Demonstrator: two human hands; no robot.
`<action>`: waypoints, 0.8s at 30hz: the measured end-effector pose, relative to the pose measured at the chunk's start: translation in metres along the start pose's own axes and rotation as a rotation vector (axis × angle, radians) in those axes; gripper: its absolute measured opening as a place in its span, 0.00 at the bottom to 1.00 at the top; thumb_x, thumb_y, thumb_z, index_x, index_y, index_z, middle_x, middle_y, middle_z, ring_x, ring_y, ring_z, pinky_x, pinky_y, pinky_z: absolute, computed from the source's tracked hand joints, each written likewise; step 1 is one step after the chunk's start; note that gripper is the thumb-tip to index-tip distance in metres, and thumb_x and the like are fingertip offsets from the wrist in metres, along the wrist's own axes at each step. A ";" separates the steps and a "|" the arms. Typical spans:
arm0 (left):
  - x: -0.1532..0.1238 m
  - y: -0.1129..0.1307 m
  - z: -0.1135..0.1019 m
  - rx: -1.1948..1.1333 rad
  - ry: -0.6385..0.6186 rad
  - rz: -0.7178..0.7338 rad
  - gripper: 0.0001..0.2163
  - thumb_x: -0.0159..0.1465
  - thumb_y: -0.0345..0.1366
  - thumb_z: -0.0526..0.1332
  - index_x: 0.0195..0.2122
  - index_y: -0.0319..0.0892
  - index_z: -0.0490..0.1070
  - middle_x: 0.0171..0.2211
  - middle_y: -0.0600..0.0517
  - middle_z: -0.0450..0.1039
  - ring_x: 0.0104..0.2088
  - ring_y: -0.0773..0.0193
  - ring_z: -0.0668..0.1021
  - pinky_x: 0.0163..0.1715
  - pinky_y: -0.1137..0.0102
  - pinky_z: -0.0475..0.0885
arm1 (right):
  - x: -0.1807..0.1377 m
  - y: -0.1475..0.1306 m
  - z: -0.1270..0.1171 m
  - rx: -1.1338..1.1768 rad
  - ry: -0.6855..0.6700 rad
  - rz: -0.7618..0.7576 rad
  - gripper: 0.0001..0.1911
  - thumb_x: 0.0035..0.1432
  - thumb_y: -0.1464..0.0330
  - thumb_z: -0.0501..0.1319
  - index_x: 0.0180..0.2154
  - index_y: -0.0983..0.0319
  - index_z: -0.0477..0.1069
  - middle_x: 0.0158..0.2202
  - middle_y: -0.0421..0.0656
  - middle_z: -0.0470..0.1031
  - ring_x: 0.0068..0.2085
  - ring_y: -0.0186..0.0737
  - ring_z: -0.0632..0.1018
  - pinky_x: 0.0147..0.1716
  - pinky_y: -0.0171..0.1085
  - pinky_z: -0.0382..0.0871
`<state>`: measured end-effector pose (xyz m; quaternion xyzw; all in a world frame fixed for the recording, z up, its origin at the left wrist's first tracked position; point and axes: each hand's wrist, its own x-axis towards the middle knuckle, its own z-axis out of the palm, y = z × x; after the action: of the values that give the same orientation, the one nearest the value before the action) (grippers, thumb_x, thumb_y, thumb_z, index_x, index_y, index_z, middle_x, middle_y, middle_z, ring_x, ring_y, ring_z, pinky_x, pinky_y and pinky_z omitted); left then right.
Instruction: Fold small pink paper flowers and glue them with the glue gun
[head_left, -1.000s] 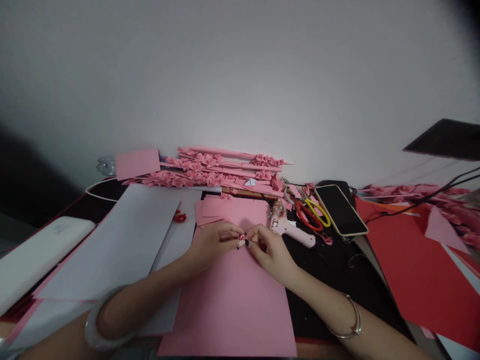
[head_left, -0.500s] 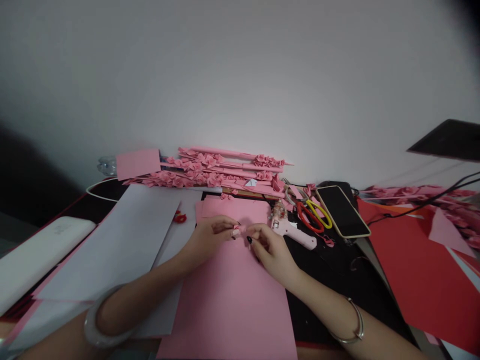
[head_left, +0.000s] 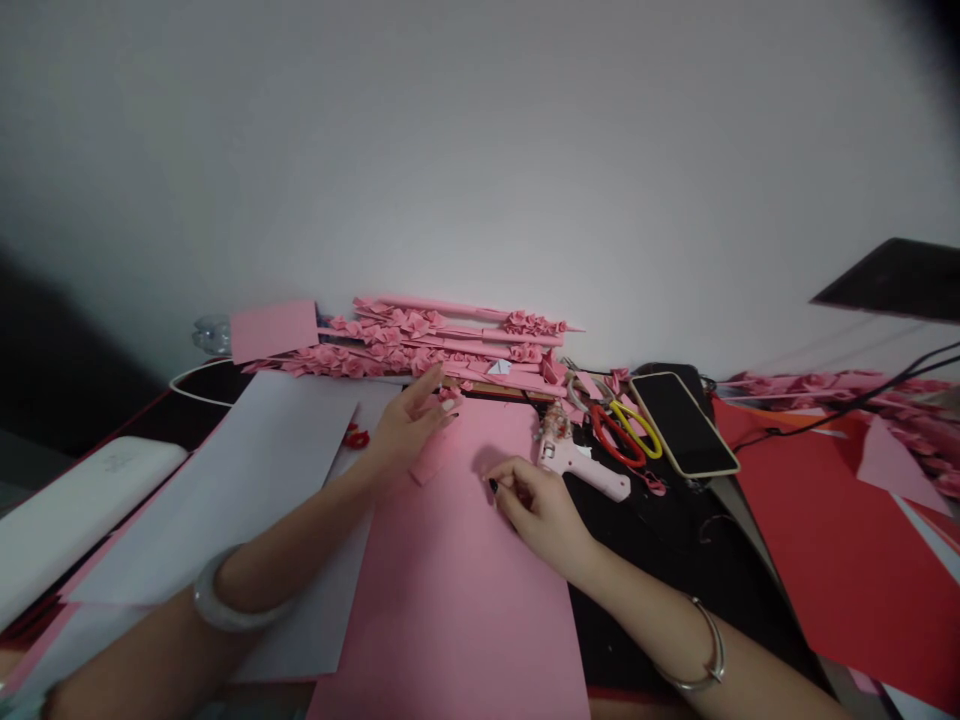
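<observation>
My left hand [head_left: 409, 428] reaches over the upper left part of a pink paper sheet [head_left: 472, 590]. Its fingers are stretched out, with the index finger and thumb apart beside a small pink paper flower [head_left: 451, 394]. Below its fingers lies a small pink paper piece [head_left: 426, 468]. Over the middle of the sheet, my right hand [head_left: 541, 512] keeps its thumb and index finger pinched together; anything between them is too small to make out. Just beyond the right hand rests a pale pink glue gun [head_left: 589, 468].
Pink paper flower stems [head_left: 442, 345] are piled along the wall. Scissors with red and yellow handles [head_left: 619, 440] and a phone [head_left: 684, 425] lie at right, near red paper [head_left: 817, 540]. White sheets [head_left: 225, 490] and a white box-shaped object [head_left: 90, 520] occupy the left.
My left hand has moved up and left, away from my right hand, towards the small flowers at the sheet's far edge. The pink flower between the hands is gone from there. My right hand stays nearly in place.
</observation>
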<state>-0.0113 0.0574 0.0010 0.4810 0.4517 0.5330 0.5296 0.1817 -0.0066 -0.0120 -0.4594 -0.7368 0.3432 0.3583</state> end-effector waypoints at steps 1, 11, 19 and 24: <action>0.000 0.001 -0.001 -0.006 -0.013 0.019 0.26 0.56 0.40 0.66 0.57 0.50 0.65 0.62 0.46 0.61 0.47 0.55 0.78 0.41 0.64 0.77 | 0.000 0.000 0.000 -0.001 -0.001 0.001 0.10 0.55 0.77 0.53 0.36 0.63 0.71 0.22 0.35 0.65 0.22 0.30 0.65 0.22 0.29 0.59; 0.002 0.000 -0.040 0.900 -0.023 0.465 0.11 0.62 0.36 0.57 0.42 0.42 0.76 0.44 0.47 0.78 0.45 0.55 0.77 0.47 0.61 0.72 | 0.001 -0.003 -0.001 0.017 -0.007 -0.017 0.10 0.56 0.79 0.53 0.27 0.63 0.70 0.21 0.36 0.68 0.22 0.30 0.67 0.24 0.29 0.60; 0.006 -0.008 -0.044 0.990 -0.223 0.368 0.11 0.60 0.37 0.58 0.40 0.43 0.77 0.41 0.48 0.80 0.42 0.56 0.79 0.44 0.65 0.72 | 0.001 -0.005 -0.002 0.037 -0.019 0.001 0.10 0.56 0.78 0.53 0.30 0.63 0.71 0.19 0.35 0.65 0.20 0.29 0.64 0.20 0.29 0.57; 0.004 -0.005 -0.042 0.919 -0.147 0.308 0.13 0.62 0.37 0.54 0.41 0.44 0.78 0.42 0.48 0.81 0.42 0.54 0.80 0.43 0.65 0.71 | 0.001 -0.005 -0.002 0.059 -0.007 0.003 0.10 0.56 0.77 0.53 0.32 0.63 0.72 0.20 0.36 0.68 0.20 0.30 0.66 0.21 0.29 0.59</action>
<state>-0.0517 0.0625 -0.0090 0.7625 0.5254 0.3151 0.2080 0.1809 -0.0069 -0.0069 -0.4483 -0.7269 0.3671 0.3686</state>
